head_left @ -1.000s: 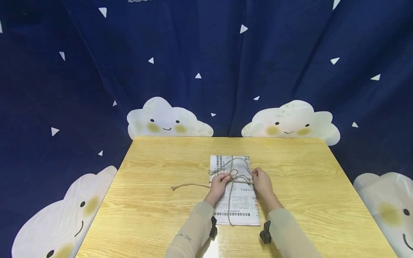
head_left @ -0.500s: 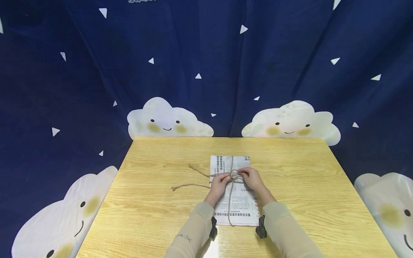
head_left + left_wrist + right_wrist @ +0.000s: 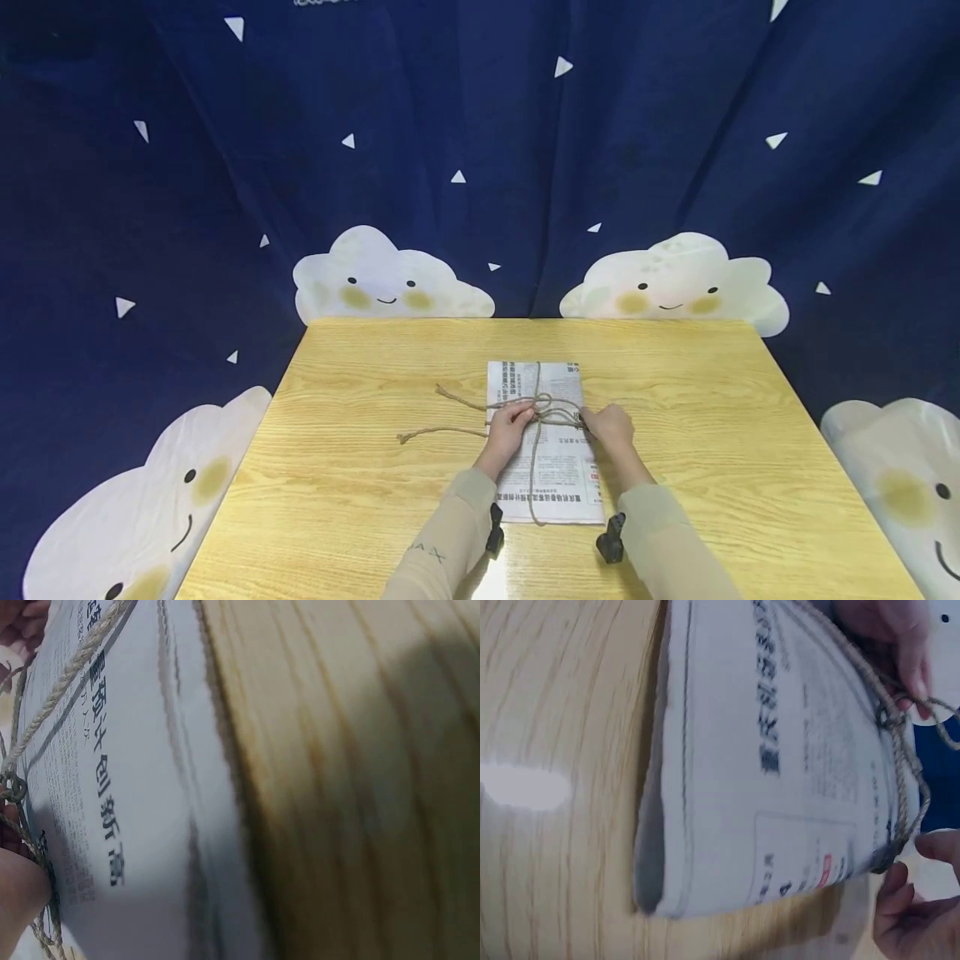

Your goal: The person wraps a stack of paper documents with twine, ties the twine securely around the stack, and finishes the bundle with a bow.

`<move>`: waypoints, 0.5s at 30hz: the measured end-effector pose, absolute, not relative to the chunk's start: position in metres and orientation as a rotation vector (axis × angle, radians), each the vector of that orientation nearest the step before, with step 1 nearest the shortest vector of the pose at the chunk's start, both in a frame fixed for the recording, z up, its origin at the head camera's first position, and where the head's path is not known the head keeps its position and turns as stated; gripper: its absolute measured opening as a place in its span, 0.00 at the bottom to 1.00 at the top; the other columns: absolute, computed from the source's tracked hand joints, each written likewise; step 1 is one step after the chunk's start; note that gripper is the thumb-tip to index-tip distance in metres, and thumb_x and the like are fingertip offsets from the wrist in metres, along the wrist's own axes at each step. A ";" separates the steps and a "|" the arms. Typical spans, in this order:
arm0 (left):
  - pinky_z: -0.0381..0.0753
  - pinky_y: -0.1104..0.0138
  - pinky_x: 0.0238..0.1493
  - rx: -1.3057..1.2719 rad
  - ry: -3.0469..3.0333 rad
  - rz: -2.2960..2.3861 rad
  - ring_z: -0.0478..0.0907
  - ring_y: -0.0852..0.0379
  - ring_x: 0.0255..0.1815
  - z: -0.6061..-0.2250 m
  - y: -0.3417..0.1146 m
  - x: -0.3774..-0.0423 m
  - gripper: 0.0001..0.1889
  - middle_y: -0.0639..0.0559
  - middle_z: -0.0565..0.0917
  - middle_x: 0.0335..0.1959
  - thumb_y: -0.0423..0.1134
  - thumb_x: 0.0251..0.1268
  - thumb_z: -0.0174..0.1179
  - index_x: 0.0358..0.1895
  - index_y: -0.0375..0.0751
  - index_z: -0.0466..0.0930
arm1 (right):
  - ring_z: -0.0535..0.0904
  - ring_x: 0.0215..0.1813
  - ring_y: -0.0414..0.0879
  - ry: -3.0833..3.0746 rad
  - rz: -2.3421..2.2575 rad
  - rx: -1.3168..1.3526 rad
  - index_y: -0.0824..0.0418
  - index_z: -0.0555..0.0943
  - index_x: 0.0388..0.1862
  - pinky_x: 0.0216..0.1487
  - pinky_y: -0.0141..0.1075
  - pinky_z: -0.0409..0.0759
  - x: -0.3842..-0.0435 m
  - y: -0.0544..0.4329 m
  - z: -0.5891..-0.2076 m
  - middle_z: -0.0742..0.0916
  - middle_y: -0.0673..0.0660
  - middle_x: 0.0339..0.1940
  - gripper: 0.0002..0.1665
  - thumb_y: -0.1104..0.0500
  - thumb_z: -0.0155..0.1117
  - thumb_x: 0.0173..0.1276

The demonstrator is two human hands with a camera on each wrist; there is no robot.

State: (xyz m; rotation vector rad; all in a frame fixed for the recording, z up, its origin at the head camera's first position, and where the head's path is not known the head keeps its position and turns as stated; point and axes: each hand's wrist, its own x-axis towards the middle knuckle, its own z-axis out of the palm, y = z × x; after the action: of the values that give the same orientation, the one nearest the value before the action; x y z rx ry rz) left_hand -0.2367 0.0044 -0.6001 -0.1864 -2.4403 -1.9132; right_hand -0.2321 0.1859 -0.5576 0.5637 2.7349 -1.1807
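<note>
A folded newspaper bundle (image 3: 555,475) lies on the table, bound crosswise with brown twine (image 3: 534,467). Loops of the twine stand around a knot near the bundle's middle. My left hand (image 3: 508,429) pinches the twine just left of that knot; its thumb (image 3: 19,889) shows at the lower left of the left wrist view. At the bundle's right edge, my right hand (image 3: 611,429) has curled fingers and holds the twine's right-hand loops. In the right wrist view, the thumb and forefinger of my right hand (image 3: 922,907) meet the twine (image 3: 904,799) at the paper's edge; the exact contact is unclear.
Two loose twine ends (image 3: 442,431) stretch left across the wooden table (image 3: 360,500). Behind the table hangs a dark blue curtain (image 3: 420,125) with white triangles and cloud figures. Black wrist devices (image 3: 611,537) sit at both sleeves.
My right hand moved in from the right edge to the knot, then back out to the edge. The upper twine end now lies straight out on the table to the left. My left hand stayed put.
</note>
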 end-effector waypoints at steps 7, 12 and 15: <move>0.75 0.67 0.51 -0.119 -2.494 -1.960 0.76 0.51 0.50 -0.600 0.003 -0.237 0.13 0.45 0.82 0.45 0.36 0.63 0.54 0.47 0.33 0.80 | 0.71 0.14 0.42 2.654 -1.274 0.522 0.68 0.78 0.19 0.16 0.28 0.68 -0.227 0.175 -0.551 0.77 0.53 0.10 0.10 0.63 0.56 0.53; 0.75 0.67 0.51 -0.093 -2.510 -1.974 0.77 0.52 0.49 -0.599 0.003 -0.237 0.13 0.46 0.82 0.44 0.36 0.64 0.54 0.46 0.34 0.80 | 0.75 0.24 0.47 2.950 -1.226 0.377 0.68 0.79 0.29 0.22 0.33 0.71 -0.233 0.168 -0.555 0.81 0.57 0.22 0.05 0.65 0.58 0.59; 0.76 0.68 0.50 -0.103 -2.496 -1.986 0.77 0.51 0.48 -0.600 0.003 -0.236 0.13 0.45 0.82 0.45 0.35 0.64 0.54 0.47 0.33 0.80 | 0.76 0.29 0.49 3.029 -1.255 0.241 0.67 0.80 0.32 0.28 0.37 0.75 -0.239 0.166 -0.562 0.82 0.59 0.27 0.04 0.66 0.60 0.60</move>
State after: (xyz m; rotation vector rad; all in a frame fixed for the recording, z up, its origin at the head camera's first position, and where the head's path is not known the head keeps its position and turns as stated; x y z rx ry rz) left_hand -0.2363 0.0035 -0.5996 -0.1033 -2.4962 -1.9856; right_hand -0.2395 0.1663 -0.5624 0.2407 3.0293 -1.2550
